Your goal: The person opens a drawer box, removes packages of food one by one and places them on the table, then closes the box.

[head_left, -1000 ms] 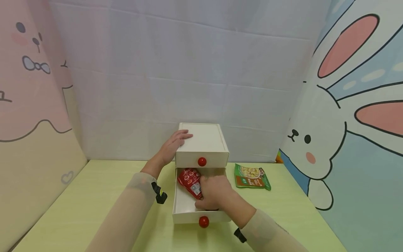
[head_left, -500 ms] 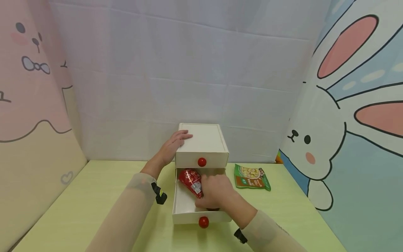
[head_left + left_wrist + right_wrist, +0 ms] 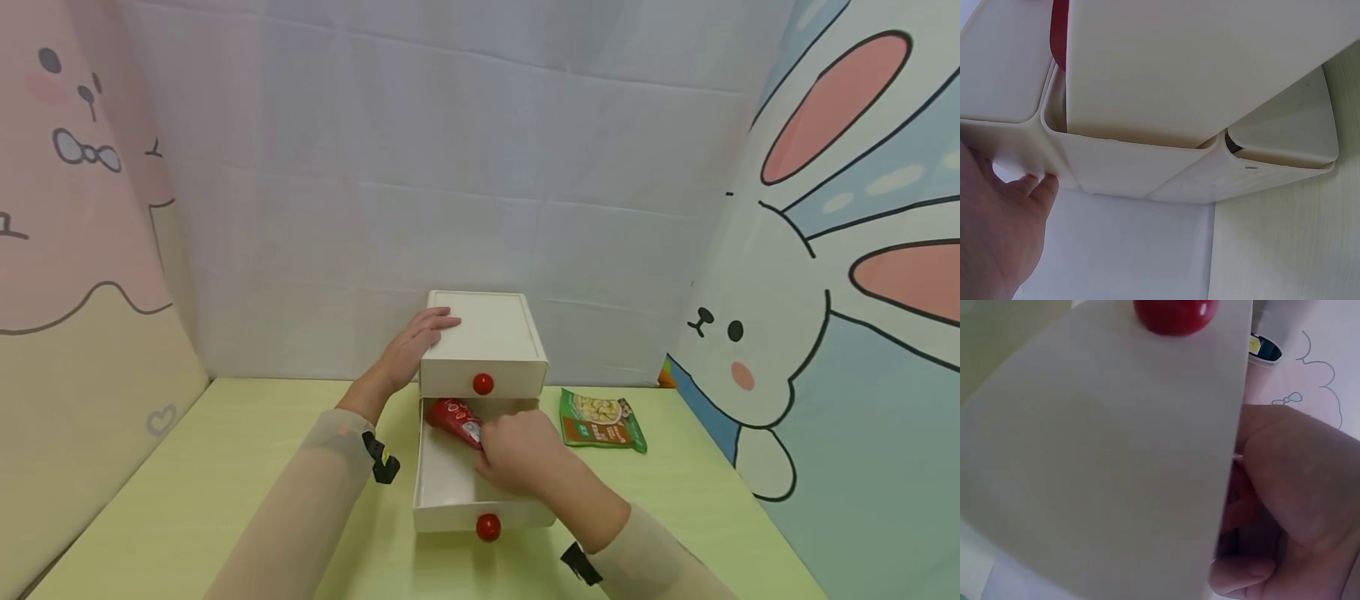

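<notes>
A small white drawer cabinet [image 3: 487, 329] with red round knobs stands on the table. My left hand [image 3: 411, 346] rests on its left edge, fingers lying over the top; the left wrist view shows that hand [image 3: 1007, 231] against the cabinet's side. Below, a white drawer [image 3: 442, 483] is pulled out. Inside it lies a red printed packet [image 3: 453, 417], slanting from the back left. My right hand [image 3: 521, 450] reaches into the drawer and grips the packet's near end, which it hides. In the right wrist view the drawer front partly covers my right hand [image 3: 1297, 481], its fingers curled.
A green and orange food packet [image 3: 602, 419] lies on the table right of the cabinet. A white cloth [image 3: 450, 167] hangs close behind. Printed cartoon panels stand at left and right. The drawer's red knob [image 3: 488, 527] sticks out toward me.
My right hand has shifted slightly back and upward in the drawer, and the red packet has turned and moved with it, showing less of itself. The left hand stays on the cabinet.
</notes>
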A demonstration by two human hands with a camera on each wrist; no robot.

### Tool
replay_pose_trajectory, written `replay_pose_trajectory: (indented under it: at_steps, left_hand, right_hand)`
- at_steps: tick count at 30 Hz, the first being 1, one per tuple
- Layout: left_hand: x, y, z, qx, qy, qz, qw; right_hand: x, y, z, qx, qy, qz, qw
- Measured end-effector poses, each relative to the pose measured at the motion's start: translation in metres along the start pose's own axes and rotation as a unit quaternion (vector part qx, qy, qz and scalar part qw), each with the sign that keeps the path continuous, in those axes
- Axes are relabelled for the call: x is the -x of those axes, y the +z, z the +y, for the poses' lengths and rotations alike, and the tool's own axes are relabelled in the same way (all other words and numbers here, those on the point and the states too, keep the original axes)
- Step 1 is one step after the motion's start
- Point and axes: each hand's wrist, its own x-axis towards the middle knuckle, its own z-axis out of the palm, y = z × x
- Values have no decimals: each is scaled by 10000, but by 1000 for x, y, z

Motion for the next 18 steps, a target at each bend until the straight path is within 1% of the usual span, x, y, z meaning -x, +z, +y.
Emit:
replay_pose_trajectory:
  at_steps: [3, 6, 8, 10, 12, 15, 16, 18]
  left_hand:
    - [0, 1, 1, 8, -12, 9, 10000]
    - [0, 1, 1, 5, -40, 2, 10000]
    - [-1, 1, 1, 10, -49, -3, 10000]
    - [0, 1, 1, 5, -49, -4, 10000]
    - [0, 1, 1, 13, -43, 6, 10000]
    - [-1, 1, 0, 48, -20, 15, 10000]
    - [-1, 0, 0, 66, -18, 15, 10000]
    - [-1, 0, -1, 94, 14, 18, 10000]
  right_hand:
    - [4, -5, -1, 97, -27, 65, 9999]
    - [9, -10, -2, 77, -48, 143, 9999]
    - [13, -14, 0, 106, -81, 267, 9996]
    - [16, -16, 2, 147, -183, 518, 9984]
    - [19, -18, 6, 211, -338, 890, 9952]
    - [22, -16, 15, 215, -558, 1466, 9874]
    - [22, -16, 17, 171, -582, 1574, 9857]
    - [24, -16, 22, -19, -548, 1603, 9855]
